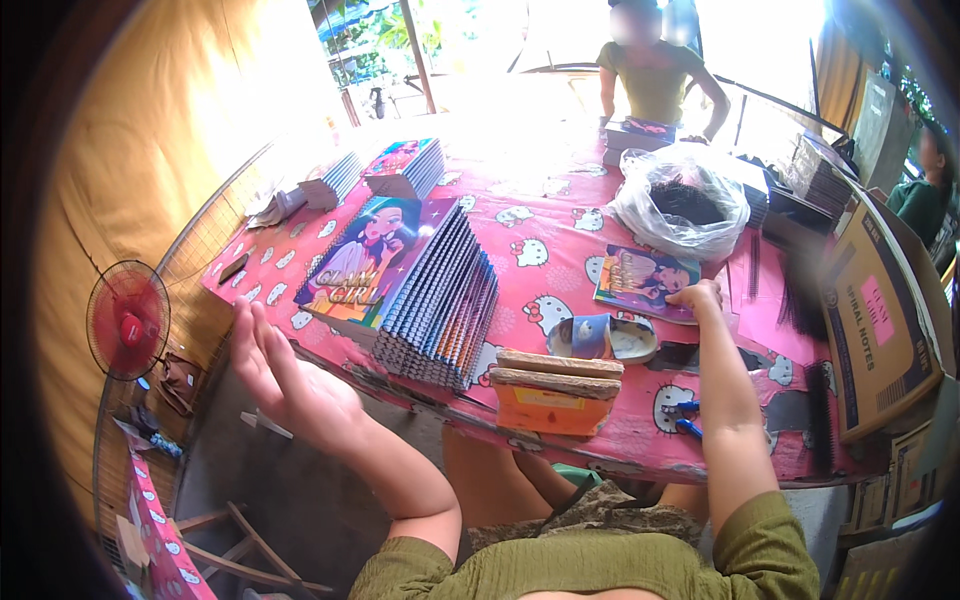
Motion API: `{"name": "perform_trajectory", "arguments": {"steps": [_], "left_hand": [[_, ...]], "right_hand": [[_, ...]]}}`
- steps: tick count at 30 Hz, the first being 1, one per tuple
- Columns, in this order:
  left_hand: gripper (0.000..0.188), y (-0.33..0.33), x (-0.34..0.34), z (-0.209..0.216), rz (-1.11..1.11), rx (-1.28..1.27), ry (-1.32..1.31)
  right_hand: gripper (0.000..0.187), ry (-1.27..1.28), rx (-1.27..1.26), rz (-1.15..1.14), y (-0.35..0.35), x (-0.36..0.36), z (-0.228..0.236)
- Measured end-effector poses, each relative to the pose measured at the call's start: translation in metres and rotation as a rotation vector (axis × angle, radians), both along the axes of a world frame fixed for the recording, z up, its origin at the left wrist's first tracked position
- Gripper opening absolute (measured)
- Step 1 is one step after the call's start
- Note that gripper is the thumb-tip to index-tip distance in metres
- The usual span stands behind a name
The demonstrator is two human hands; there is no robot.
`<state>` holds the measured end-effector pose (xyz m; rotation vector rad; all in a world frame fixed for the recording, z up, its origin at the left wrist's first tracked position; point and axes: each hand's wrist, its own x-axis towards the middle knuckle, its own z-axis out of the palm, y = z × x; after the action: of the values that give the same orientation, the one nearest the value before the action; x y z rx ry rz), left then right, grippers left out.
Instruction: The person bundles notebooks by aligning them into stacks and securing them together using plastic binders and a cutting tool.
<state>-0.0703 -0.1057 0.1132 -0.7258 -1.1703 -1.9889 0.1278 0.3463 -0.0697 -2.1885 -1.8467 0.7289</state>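
Note:
My left hand [295,375] is raised at the near left edge of the table, its fingers stretched out and holding nothing. Beside it stands a tall stack of spiral notebooks [385,265] with colourful illustrated covers and dark coils facing right. My right hand [697,297] grips the right edge of a single notebook [640,278] with a similar cover, lying on the table. Just in front of that notebook is a slide sandal [590,337]. A wooden block with an orange front [553,400] sits at the near edge. Blue-handled pliers [688,427] lie under my right forearm.
A clear plastic bag [690,205] of black coils sits beyond the notebook. Smaller notebook stacks [405,168] stand farther back on the pink patterned tablecloth [535,250]. A cardboard box [880,320] borders the right side; a red fan [130,320] is at left. Another person [655,75] stands across the table.

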Motion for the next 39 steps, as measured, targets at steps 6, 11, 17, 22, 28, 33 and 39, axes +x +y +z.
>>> {"name": "perform_trajectory", "arguments": {"steps": [6,11,17,22,28,33,39], "left_hand": [[0.038,0.052,0.059,-0.029,-0.574,-0.344,0.153],[0.05,0.079,0.062,-0.068,-1.039,-0.402,-0.439],[0.058,0.113,0.046,-0.087,-0.616,-0.744,-0.057],[0.03,0.093,0.057,-0.064,-0.919,-0.518,-0.311],[0.064,0.076,0.053,-0.084,-0.766,-0.738,-0.283],[0.084,0.079,0.052,-0.153,-0.498,-0.473,-0.326],[0.086,0.083,0.06,-0.157,-0.818,-0.602,-0.553]], "right_hand": [[0.072,0.583,-0.021,0.112,0.001,0.052,-0.017],[0.04,0.31,1.018,0.367,-0.078,0.077,0.004],[0.04,1.203,0.369,0.594,-0.197,0.074,0.082],[0.029,0.783,0.576,1.021,-0.19,0.077,0.063],[0.041,0.865,0.14,0.908,-0.219,0.068,0.018],[0.078,1.021,0.043,0.89,-0.23,0.078,0.003],[0.098,0.69,0.104,0.945,-0.245,0.088,0.038]]}}
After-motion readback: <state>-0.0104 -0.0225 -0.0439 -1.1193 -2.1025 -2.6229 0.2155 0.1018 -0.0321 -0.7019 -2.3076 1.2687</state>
